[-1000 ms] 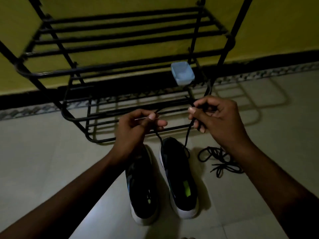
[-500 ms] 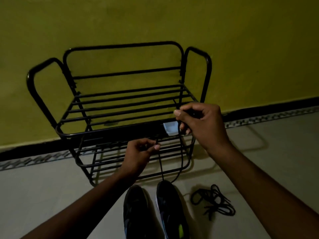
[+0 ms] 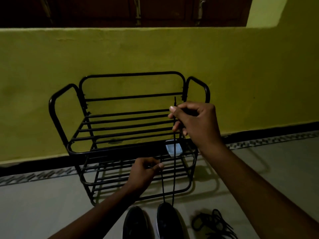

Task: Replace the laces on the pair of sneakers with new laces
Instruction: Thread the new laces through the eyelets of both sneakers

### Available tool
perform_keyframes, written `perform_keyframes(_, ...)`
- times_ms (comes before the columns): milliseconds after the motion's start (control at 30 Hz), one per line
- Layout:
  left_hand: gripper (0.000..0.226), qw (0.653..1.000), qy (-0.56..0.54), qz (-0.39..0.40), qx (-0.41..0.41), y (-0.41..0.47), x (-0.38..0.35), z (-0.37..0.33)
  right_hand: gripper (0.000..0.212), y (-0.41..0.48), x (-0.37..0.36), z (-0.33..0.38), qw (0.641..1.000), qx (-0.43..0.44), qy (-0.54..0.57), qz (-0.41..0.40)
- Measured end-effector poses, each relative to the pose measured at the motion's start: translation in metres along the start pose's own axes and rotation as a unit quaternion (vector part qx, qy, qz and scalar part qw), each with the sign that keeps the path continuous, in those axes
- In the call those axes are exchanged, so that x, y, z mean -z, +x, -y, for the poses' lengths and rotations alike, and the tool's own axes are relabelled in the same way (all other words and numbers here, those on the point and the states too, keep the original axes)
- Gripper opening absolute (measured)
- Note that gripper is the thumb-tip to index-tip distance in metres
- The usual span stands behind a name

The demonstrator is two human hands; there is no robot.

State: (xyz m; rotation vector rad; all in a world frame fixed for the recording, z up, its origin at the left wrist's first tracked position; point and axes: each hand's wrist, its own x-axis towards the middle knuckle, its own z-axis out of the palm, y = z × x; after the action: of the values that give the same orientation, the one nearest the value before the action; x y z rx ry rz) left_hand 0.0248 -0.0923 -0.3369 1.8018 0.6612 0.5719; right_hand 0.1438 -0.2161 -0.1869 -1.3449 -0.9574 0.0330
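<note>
Two dark sneakers stand side by side on the floor at the bottom edge, the left sneaker (image 3: 135,223) and the right sneaker (image 3: 168,221), both cut off by the frame. A black lace (image 3: 174,169) runs up from the right sneaker in two taut strands. My right hand (image 3: 195,123) is raised high and pinches one strand, whose tip pokes above the fingers. My left hand (image 3: 144,173) is lower and pinches the other strand's end. A loose pile of black laces (image 3: 214,223) lies on the floor right of the sneakers.
A black metal shoe rack (image 3: 120,135) stands against the yellow wall just beyond the sneakers. A small pale blue tub (image 3: 170,149) sits on its middle shelf at the right. The floor is pale tile with a patterned border along the wall.
The camera has tilted up, so the sneakers dropped to the bottom edge. My right hand has risen, drawing its strand of lace longer; my left hand stays lower holding the other end.
</note>
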Motion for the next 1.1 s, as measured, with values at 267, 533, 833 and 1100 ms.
perform_keyframes(267,0.017,1.0,-0.005,0.006,0.005,-0.004,0.008,-0.006,0.016,0.008,-0.003,0.017,1.0,0.003,-0.018,-0.019)
perform_keyframes(533,0.017,1.0,0.014,0.021,-0.013,-0.007,0.009,-0.01,0.013,0.008,-0.001,0.024,1.0,0.008,-0.016,-0.016)
perform_keyframes(833,0.02,0.999,-0.029,0.042,-0.006,-0.008,0.006,-0.002,0.019,0.0,0.002,0.009,1.0,-0.007,-0.024,0.002)
perform_keyframes(1100,0.024,0.983,0.157,0.09,0.013,-0.002,-0.005,0.039,0.023,-0.04,0.021,-0.08,0.95,-0.256,-0.126,0.125)
